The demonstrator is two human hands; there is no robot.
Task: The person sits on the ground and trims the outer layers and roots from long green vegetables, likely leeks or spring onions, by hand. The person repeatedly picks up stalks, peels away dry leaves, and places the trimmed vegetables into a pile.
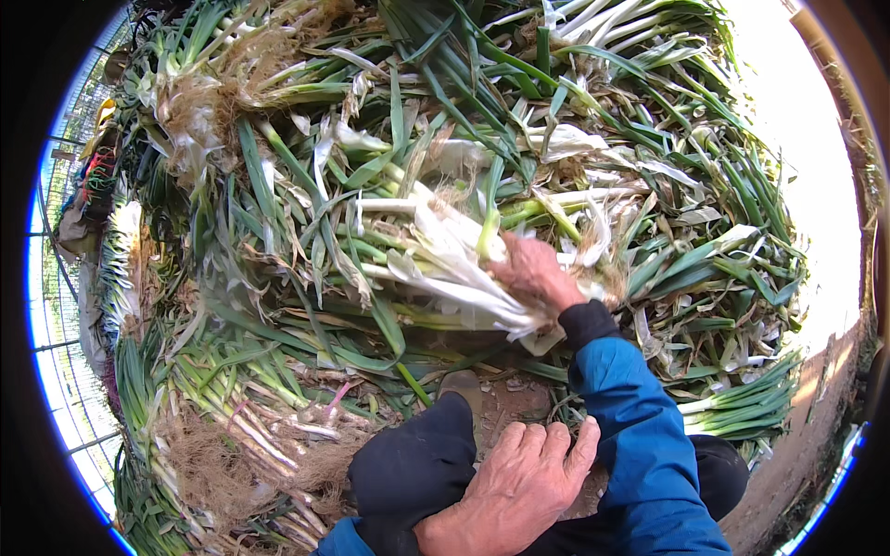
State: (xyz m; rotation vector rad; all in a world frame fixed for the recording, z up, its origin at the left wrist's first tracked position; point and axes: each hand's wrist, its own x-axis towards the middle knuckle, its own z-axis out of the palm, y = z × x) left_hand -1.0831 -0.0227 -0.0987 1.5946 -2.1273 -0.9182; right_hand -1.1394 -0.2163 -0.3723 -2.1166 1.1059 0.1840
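My right hand [532, 271], in a blue sleeve with a dark cuff, reaches into a heap of spring onions. Its fingers close around a pale stalk [491, 238], partly blurred, and the fingertips are hidden. Around it lie other white stalks [452, 285], loose papery skins and bent green leaves. Nearer to me, my left hand [518, 479] is held palm down between my knees, back of the hand up. Nothing shows in it; its fingers are a little apart and the palm is out of sight.
Spring onions with brown roots [215, 465] lie at lower left, some bound with pink ties [338, 395]. A trimmed green bunch [740, 403] rests by my right knee [719, 472]. My shoe [461, 383] touches the heap's edge. Wire mesh [76, 389] runs along the left.
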